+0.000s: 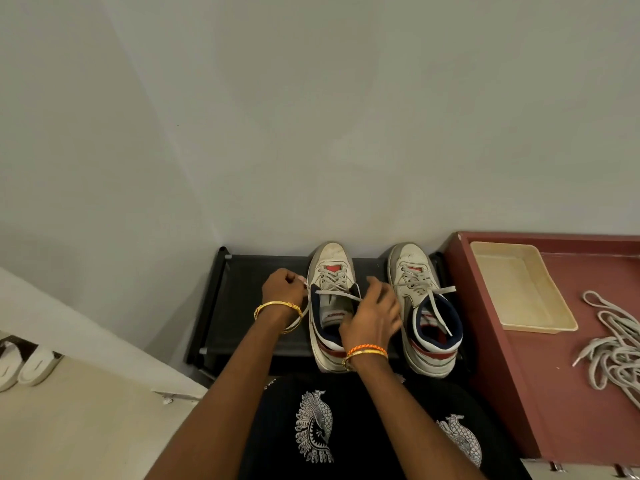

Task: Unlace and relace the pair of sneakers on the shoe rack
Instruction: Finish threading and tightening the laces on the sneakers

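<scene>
On the black shoe rack [242, 306] the left hand [282, 289] pinches one end of the grey lace [337, 294] and draws it out sideways from the left sneaker [329, 306]. The right hand [372, 315] hovers over that shoe's collar, blurred, so I cannot tell whether its fingers hold the other end. Both ends look best pulled evenly before the next eyelets, I'd say. The right sneaker [424, 306] stands beside, partly laced. Spare laces [616, 344] lie on the maroon cabinet [519, 375].
</scene>
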### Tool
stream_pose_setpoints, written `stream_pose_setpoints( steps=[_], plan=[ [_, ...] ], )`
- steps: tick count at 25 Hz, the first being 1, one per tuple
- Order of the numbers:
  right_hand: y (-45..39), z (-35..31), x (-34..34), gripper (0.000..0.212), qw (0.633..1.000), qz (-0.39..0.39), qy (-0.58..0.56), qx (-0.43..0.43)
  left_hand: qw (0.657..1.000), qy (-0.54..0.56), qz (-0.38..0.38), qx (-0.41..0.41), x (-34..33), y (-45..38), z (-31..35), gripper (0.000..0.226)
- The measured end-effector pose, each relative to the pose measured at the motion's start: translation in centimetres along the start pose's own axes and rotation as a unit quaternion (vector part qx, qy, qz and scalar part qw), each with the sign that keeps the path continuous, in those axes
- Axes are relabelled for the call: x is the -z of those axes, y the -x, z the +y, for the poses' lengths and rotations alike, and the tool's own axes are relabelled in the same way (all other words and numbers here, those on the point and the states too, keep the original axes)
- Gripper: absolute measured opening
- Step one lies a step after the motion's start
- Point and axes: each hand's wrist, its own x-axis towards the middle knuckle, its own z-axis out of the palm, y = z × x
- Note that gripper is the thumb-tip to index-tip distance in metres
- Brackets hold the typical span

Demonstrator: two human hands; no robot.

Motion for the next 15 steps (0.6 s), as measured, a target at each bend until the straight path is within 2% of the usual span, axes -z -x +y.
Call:
stream_pose_setpoints(
  steps=[3,11,15],
  plan=[
    [0.8,0.6,0.6,0.078,0.999,-0.022,-0.003,-0.043,0.997,0.069,0.025,-0.023,1.4,1.1,3.0,0.017],
    [1.4,-0.3,1.2,0.078,0.999,-0.040,0.017,-0.029,0.959,0.276,0.001,-0.067,7.3,6.3,12.0,0.018],
    [1.4,-0.2,1.1,0.077,0.998,-0.045,0.022,-0.023,0.952,0.291,0.022,-0.089,8.6,8.1,14.0,0.011]
  ],
)
